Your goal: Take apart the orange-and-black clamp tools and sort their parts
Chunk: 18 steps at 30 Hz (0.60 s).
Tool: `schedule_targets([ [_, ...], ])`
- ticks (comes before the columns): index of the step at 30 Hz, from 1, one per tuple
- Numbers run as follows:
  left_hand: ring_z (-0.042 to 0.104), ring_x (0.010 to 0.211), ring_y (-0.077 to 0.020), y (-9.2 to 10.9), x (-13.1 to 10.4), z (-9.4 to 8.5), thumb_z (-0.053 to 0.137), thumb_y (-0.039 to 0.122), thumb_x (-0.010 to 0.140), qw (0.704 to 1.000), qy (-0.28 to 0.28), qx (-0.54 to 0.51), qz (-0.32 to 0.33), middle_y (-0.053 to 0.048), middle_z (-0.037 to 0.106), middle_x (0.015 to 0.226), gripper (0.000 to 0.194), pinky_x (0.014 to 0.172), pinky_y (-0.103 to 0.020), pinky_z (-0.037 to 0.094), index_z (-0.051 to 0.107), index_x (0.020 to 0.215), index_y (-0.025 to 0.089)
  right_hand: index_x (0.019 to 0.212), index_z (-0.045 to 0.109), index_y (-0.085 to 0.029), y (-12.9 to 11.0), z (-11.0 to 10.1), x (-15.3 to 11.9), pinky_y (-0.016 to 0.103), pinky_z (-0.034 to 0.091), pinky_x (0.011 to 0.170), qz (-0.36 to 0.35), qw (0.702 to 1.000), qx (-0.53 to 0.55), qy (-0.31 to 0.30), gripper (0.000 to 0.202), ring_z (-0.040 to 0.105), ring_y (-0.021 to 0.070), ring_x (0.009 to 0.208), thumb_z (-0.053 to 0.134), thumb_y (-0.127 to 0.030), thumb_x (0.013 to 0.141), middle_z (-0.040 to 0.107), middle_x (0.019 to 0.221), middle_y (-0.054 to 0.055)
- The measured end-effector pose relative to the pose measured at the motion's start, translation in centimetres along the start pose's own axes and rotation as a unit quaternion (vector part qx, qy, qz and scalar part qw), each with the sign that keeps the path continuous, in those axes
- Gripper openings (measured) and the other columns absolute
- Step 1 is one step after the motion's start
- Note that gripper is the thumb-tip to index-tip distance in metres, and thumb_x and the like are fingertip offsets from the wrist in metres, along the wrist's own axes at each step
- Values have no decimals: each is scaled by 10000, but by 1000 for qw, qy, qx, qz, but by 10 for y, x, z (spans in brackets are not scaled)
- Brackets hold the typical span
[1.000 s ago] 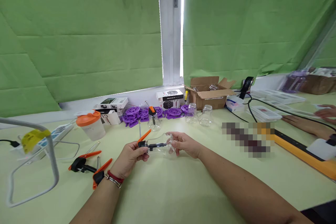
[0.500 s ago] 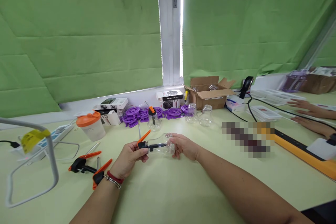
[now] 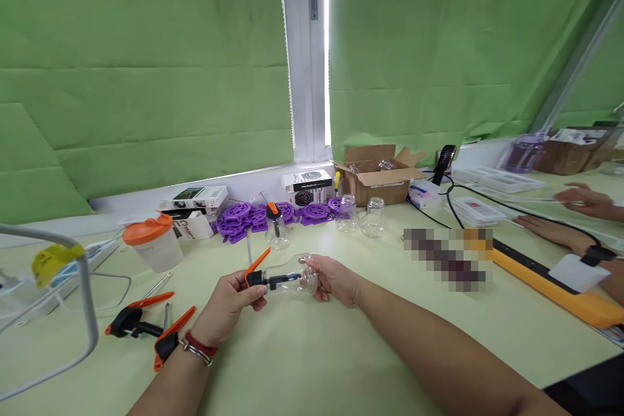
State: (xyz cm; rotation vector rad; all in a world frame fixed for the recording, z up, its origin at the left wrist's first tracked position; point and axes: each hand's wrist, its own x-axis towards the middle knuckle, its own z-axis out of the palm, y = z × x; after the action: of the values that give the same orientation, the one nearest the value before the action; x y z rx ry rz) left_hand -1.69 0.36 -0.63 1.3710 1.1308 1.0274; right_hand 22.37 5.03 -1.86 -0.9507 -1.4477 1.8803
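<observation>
Above the table, a clear bottle [image 3: 290, 265] lies nearly on its side between my hands. My left hand [image 3: 231, 302] is closed around its black dispenser cap [image 3: 254, 278], which has an upright orange lever [image 3: 257, 261] and a thin metal tube. The cap sits at the bottle's mouth, its black stem reaching inside; whether it is screwed tight I cannot tell. At the other end, my right hand [image 3: 336, 279] grips the bottle's rounded base. Two more black-and-orange dispenser caps [image 3: 129, 323] rest on the table beside my left forearm.
Behind my hands stand a capped clear bottle [image 3: 277, 231] and two uncapped ones [image 3: 374, 218]. Purple plastic wheel-shaped parts [image 3: 238, 214], white boxes [image 3: 306, 188] and an open carton [image 3: 377, 175] line the wall. An orange-lidded cup [image 3: 153, 244] is left; a co-worker's hands [image 3: 580, 201] are right.
The view has shifted slightly, so most things appear farther left. Both my hands keep their hold on the bottle and cap. One of the co-worker's hands has lifted a little.
</observation>
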Motion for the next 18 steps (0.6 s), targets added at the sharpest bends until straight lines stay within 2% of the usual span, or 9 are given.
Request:
schedule_targets([
  [18,566,575,-129,3,-1,1,692,345,710,999,0,46,4,-12,646,612,224,603,-258,455,596,744,145,992,445,-205,-2,-2,1,181,182,356,25,1000,0,-11,354,408,53,366,382,-510,824,601,698,-10],
])
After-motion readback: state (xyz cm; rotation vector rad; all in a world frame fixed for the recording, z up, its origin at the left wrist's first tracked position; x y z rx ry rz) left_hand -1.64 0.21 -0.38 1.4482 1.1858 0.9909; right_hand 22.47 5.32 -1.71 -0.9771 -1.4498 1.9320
